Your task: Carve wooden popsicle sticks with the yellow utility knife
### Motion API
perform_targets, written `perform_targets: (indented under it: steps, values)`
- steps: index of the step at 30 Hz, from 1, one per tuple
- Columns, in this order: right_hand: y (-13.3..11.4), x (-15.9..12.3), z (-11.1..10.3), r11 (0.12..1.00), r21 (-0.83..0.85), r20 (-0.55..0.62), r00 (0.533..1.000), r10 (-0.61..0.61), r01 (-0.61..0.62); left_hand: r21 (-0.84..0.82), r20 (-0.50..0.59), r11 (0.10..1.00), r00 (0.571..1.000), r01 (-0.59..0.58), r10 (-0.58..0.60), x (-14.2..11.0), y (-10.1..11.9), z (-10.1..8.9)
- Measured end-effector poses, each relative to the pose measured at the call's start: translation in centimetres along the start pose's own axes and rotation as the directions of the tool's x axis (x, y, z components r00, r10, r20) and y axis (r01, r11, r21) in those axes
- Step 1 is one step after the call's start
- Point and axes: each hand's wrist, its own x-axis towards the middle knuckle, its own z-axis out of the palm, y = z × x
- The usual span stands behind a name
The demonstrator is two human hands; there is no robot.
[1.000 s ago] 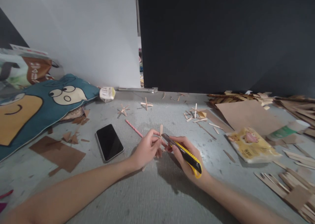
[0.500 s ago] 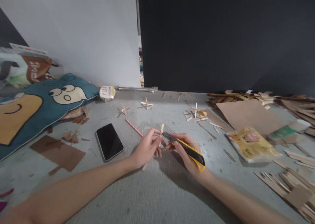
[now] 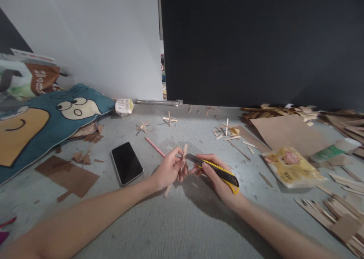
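Pinched in my left hand [image 3: 170,168] is a wooden craft stick [image 3: 185,150], its rounded end rising above my fingers. My right hand [image 3: 214,175] is closed around a yellow and black utility knife [image 3: 222,172]. The knife's blade end points left and meets the stick, or nearly so, just above my left fingertips. Below my left hand, the end of another craft stick [image 3: 168,190] shows; whether it is held or lies on the table I cannot tell. A pink striped straw [image 3: 154,146] lies just behind my left hand.
A phone [image 3: 126,163] lies to the left, near brown cardboard scraps [image 3: 68,175] and a blue cartoon pillow [image 3: 57,126]. Small crossed-stick pieces [image 3: 170,119] stand further back. To the right are a yellow packet [image 3: 291,167], a cardboard sheet [image 3: 287,134] and loose craft sticks [image 3: 338,217].
The held stick has tilted and shifted slightly left, and the knife's tip has moved left with it. More of the lower stick end now shows below my left hand.
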Motion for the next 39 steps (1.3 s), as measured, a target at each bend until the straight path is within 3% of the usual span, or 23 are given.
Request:
perform_targets:
  steps: [14, 22, 30, 39]
  values:
    - [-0.22, 0.15, -0.09, 0.994, 0.097, 0.016, 0.999, 0.049, -0.050, -0.012, 0.006, 1.000, 1.000, -0.002, 0.002, -0.06, 0.15, 0.11]
    - [-0.46, -0.13, 0.23, 0.991, -0.112, -0.048, 0.996, -0.080, 0.075, -0.056, -0.048, 0.998, 0.999, 0.008, -0.011, 0.05, 0.24, 0.42]
    - [-0.63, -0.15, 0.61, 0.986, -0.135, -0.065, 0.992, -0.106, 0.096, -0.040, -0.047, 0.999, 0.999, -0.004, 0.002, -0.03, 0.17, 0.42]
    - [0.20, 0.12, 0.00, 0.999, -0.032, -0.052, 0.999, -0.010, 0.008, 0.004, -0.040, 1.000, 0.999, -0.013, 0.013, -0.06, 0.06, 0.58]
